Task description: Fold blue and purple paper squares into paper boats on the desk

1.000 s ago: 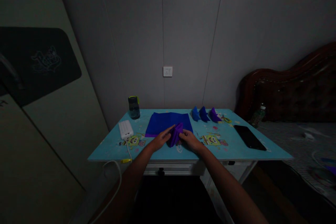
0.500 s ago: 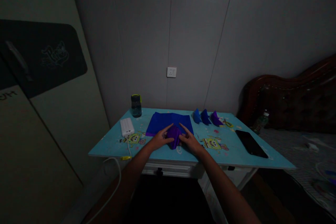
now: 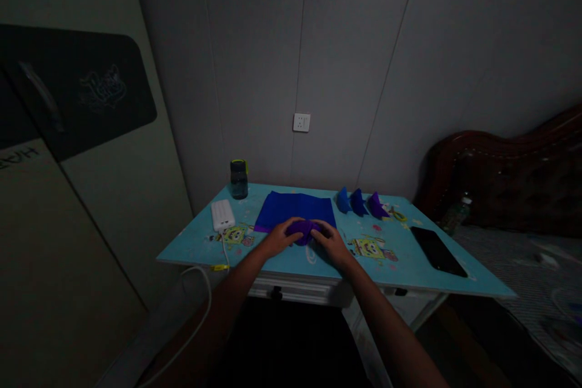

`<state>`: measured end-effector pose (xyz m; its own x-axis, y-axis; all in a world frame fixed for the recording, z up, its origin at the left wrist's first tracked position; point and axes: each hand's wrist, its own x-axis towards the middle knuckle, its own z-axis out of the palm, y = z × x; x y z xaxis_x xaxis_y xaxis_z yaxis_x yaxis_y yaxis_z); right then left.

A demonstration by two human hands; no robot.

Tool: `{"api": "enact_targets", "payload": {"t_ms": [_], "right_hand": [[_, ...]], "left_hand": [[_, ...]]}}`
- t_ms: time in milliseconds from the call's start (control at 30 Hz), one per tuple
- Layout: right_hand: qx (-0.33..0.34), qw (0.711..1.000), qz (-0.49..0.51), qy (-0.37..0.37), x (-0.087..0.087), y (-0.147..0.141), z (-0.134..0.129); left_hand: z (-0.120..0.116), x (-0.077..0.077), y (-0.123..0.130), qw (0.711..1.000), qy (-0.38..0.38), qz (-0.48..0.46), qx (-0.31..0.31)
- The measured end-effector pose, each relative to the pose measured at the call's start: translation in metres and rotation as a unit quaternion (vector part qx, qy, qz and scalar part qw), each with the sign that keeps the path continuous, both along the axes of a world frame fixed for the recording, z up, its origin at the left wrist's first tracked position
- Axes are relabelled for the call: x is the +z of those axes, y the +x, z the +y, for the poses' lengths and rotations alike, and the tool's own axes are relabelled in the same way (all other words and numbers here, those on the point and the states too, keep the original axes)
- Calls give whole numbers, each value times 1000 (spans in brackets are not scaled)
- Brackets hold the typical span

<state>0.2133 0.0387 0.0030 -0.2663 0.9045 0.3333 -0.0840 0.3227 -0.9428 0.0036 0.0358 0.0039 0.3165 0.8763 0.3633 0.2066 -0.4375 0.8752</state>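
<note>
Between my two hands is a piece of folded purple paper (image 3: 304,232), held just above the near middle of the table. My left hand (image 3: 280,237) grips its left side, thumb toward me and fingers behind. On the right side my right hand (image 3: 331,242) is closed on the same paper in a like way. The fingertips behind the paper are partly hidden. Just beyond my hands lie flat blue paper sheets (image 3: 295,205), with a purple edge showing at their lower left.
Three folded paper boats (image 3: 357,202) stand in a row at the back right, beside yellow-handled scissors (image 3: 399,216). A black phone (image 3: 437,250) lies at the right. At the left are a white power bank (image 3: 222,215) with a cable and a dark bottle (image 3: 239,179).
The purple paper now looks flatter and wider, and its tall front face no longer shows. My fingers, stretched out before, have curled in around it. The view has shifted slightly.
</note>
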Motion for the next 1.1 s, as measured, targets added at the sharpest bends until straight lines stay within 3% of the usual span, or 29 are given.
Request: {"api": "enact_targets", "payload": {"t_ms": [233,500,867,1100], "right_hand": [[-1,999,-28,34,4,1,-2],[15,997,-65,28,1,0,-4],[44,993,-105,6,-2,-1,-3],[55,989,-137,-12,-2,2,-5]], "left_hand": [[-4,3,-1,994,77,53,51],[-11,3,-2,993,69,77,65],[-1,-1,-4,998,-45,33,-29],[0,-5,0,995,-79,29,-43]]}}
